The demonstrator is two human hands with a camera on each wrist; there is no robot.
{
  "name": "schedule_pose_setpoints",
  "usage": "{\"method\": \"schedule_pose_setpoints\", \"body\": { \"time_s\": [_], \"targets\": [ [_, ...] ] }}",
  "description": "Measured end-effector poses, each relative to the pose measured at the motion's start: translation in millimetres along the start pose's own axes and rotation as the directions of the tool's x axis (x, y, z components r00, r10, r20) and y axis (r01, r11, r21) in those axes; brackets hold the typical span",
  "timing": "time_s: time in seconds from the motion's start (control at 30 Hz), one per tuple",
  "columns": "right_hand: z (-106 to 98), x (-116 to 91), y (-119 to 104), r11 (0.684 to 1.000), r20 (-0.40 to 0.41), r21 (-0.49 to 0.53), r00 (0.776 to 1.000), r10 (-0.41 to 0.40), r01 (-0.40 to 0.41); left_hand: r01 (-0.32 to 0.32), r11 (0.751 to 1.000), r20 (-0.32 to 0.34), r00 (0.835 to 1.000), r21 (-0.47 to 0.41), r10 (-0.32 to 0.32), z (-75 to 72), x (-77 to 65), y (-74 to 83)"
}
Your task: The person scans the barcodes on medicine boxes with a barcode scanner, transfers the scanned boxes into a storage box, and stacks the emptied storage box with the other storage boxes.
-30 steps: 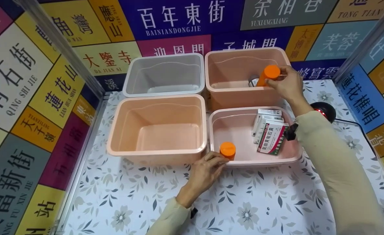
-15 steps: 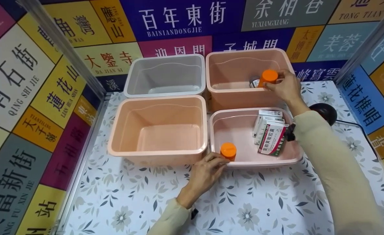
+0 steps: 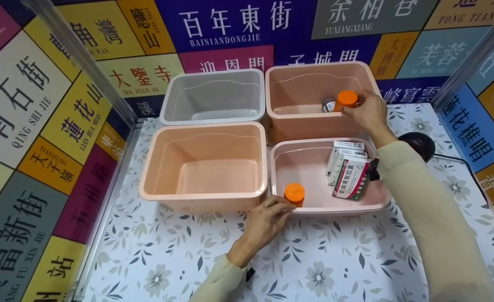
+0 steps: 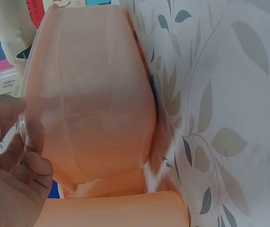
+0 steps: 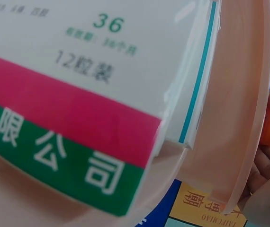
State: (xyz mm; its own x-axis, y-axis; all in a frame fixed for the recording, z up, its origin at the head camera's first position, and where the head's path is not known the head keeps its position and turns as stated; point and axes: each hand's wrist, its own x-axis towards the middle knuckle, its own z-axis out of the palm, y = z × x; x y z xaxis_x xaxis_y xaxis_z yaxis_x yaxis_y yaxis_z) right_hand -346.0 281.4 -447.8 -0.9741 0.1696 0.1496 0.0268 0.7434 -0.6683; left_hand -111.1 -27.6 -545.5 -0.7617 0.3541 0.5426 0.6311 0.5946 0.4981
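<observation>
At the back right, my right hand (image 3: 372,110) grips an orange-capped medicine bottle (image 3: 347,99) inside the tall peach bin (image 3: 305,116). A smaller bottle (image 3: 328,105) with a white label lies beside it, partly hidden. My left hand (image 3: 263,224) pinches the near rim of the shallow pink bin (image 3: 335,210); the left wrist view shows thumb and fingers (image 4: 35,137) at that rim. Close to those fingers, within the pink bin, stands another orange-capped bottle (image 3: 294,194). Several medicine boxes (image 3: 351,178) lean together at that bin's right side.
A grey bin (image 3: 213,122) stands at the back left, with another peach bin (image 3: 202,197) in front of it. A black rounded device (image 3: 418,146) with a cable sits right of the bins. Sign-printed walls (image 3: 32,126) enclose the flower-patterned table (image 3: 314,260).
Over the last second my right hand has lowered the orange-capped bottle a little deeper into the back right bin. My left hand has stayed at the pink bin's rim.
</observation>
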Motion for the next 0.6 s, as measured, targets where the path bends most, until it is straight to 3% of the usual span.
{"method": "schedule_pose_setpoints", "body": {
  "time_s": [0.6],
  "targets": [
    [-3.9, -3.4, 0.9, 0.996, -0.012, 0.082, 0.999, 0.032, -0.03, 0.011, 1.0, 0.018, 1.0, -0.005, -0.011, -0.9, 0.0, 0.6]
  ]
}}
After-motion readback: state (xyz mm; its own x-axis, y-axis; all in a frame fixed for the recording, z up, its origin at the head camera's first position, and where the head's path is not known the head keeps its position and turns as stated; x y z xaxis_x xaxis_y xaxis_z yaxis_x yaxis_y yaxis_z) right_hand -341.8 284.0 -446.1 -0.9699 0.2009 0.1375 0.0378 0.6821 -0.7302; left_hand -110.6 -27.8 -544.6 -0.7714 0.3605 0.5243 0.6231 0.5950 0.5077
